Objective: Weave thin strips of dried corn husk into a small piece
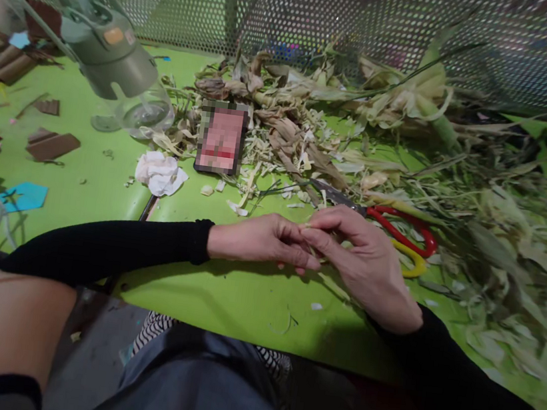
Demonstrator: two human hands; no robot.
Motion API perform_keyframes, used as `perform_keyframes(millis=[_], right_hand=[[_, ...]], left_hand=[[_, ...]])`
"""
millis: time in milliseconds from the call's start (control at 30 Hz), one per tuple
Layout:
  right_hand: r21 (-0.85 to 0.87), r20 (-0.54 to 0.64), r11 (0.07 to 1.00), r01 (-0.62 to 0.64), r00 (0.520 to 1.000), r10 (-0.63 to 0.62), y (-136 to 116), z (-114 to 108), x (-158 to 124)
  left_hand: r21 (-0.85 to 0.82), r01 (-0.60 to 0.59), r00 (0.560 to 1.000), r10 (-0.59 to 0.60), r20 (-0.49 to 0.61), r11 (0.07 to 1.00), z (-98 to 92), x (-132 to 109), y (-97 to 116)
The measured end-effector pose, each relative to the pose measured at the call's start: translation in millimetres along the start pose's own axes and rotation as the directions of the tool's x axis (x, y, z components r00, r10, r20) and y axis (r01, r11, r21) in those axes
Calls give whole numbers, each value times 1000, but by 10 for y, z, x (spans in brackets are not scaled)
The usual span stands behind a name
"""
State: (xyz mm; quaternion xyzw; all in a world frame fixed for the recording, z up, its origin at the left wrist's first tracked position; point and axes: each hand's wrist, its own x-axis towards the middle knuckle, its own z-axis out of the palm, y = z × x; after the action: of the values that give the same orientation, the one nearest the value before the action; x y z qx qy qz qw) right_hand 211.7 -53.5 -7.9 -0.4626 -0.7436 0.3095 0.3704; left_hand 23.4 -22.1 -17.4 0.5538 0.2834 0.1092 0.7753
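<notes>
My left hand [261, 238] and my right hand [364, 261] meet over the green table [221, 292], both in black sleeves. Their fingertips pinch a thin pale strip of dried husk [311, 231] between them; most of the strip is hidden by the fingers. Scissors with red and yellow handles [403, 239] lie just behind my right hand, blades pointing left. A big heap of dried husks and stalks [364, 129] spreads across the back and right of the table.
A phone [220, 137] lies flat among the husks. A crumpled white tissue [159, 173] lies to its left. A green desk fan [90, 26] stands at the back left, with brown card pieces [52, 145] and a blue hexagon [25, 196] nearby. A perforated metal screen [329, 11] closes the back.
</notes>
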Motion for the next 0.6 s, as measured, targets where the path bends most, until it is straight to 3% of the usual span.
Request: perform_keyframes(millis=[200, 367, 500, 600], right_hand=[[-10, -116, 987, -161, 980, 159, 37, -73, 34], [-83, -114, 982, -171, 980, 162, 8, -91, 49], [-25, -72, 983, -184, 981, 182, 18, -62, 40], [-10, -76, 977, -211, 975, 209, 52, -55, 16]], left_hand=[[-119, -62, 992, 48, -114, 991, 27, -32, 47], [-144, -45, 979, 15, -203, 989, 23, -52, 95], [-146, -65, 971, 29, -237, 987, 26, -49, 95], [-174, -16, 975, -24, -223, 985, 18, -47, 98]])
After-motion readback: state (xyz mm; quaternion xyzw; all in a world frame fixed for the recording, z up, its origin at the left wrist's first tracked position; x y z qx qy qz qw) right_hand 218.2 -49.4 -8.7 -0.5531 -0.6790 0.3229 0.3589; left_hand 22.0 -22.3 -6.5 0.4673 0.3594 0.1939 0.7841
